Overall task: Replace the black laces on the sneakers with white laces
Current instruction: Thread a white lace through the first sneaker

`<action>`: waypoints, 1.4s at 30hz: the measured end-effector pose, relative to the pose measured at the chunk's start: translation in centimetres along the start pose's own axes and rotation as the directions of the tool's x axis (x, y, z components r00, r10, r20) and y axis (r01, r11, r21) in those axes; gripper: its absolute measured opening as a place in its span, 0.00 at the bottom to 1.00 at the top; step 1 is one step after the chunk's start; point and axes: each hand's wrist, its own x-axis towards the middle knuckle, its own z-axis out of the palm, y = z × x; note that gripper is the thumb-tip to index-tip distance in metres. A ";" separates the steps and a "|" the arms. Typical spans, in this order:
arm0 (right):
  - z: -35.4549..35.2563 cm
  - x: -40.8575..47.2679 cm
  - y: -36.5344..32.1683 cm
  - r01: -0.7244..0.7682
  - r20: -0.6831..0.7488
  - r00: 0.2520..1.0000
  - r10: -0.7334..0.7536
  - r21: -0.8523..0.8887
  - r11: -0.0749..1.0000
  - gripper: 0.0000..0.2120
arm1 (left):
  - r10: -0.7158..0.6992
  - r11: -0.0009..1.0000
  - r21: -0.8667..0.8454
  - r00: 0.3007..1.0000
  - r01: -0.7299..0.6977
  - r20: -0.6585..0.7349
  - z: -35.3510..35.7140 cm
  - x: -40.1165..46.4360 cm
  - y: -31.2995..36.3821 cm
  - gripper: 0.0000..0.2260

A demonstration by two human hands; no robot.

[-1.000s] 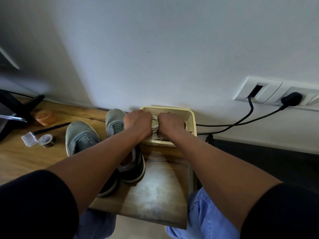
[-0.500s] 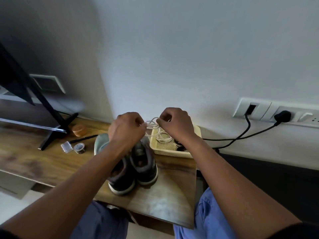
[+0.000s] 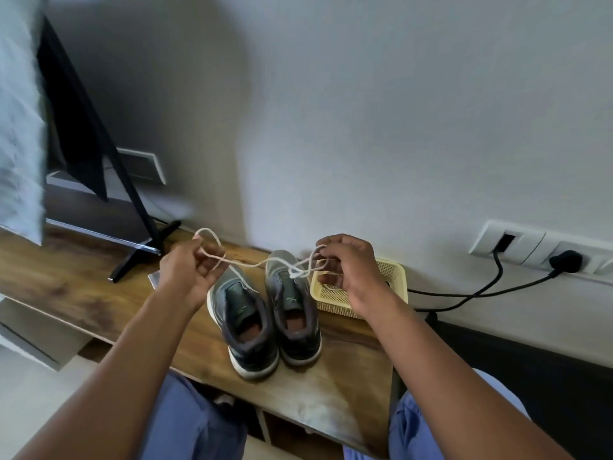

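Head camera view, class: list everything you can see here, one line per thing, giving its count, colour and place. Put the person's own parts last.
white lace: one, white, stretched in the air between both hands, above the sneakers
sneakers: two, grey with white soles, side by side on the table, no laces seen in them
basket: one, cream, on the table right of the sneakers, by the wall
table: one, wooden brown, along the wall
screen stand: one, black, at the table's left
wall sockets: one white strip, right wall, two black cables plugged in
left hand: one, pinches the lace
right hand: one, pinches the lace
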 end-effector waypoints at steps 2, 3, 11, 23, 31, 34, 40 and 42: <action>-0.3 0.5 0.4 -0.043 -0.046 0.998 0.042 -0.007 0.999 0.07 | 0.005 1.000 -0.005 0.997 -0.005 -0.071 -0.7 1.6 0.2 0.07; -0.6 0.8 0.6 -0.063 -0.074 0.995 0.062 -0.011 0.998 0.07 | 0.026 0.998 0.060 0.993 -0.020 -0.114 -1.1 2.3 0.2 0.07; -3.2 3.2 0.6 -0.056 -0.295 0.955 0.040 -0.048 0.997 0.01 | 0.230 0.722 0.683 0.970 -0.113 -0.083 -3.7 6.9 -0.6 0.04; -6.7 6.8 -1.8 0.034 -0.410 0.911 0.034 0.156 0.987 0.04 | 0.098 0.098 0.995 0.995 0.003 -0.013 -8.6 9.8 -0.5 0.14; -6.3 7.0 -1.5 0.016 -0.341 0.940 -0.023 -0.023 1.000 0.08 | -0.078 -0.076 0.992 0.991 0.099 -0.105 -7.9 9.4 -0.9 0.10; -5.5 6.5 -1.1 0.012 -0.182 0.982 -0.047 -0.193 0.981 0.07 | -0.050 -0.253 0.967 0.998 0.023 -0.037 -6.1 7.5 -0.8 0.16; -2.8 5.7 0.2 -0.077 0.154 0.977 0.145 -0.380 0.922 0.08 | 0.132 -0.133 0.935 0.929 -0.330 0.346 -0.9 4.7 -3.0 0.08; -1.8 5.8 0.8 -0.074 0.193 0.961 0.198 -0.511 0.856 0.08 | 0.105 -0.193 0.930 0.936 -0.314 0.337 0.5 4.3 -3.8 0.08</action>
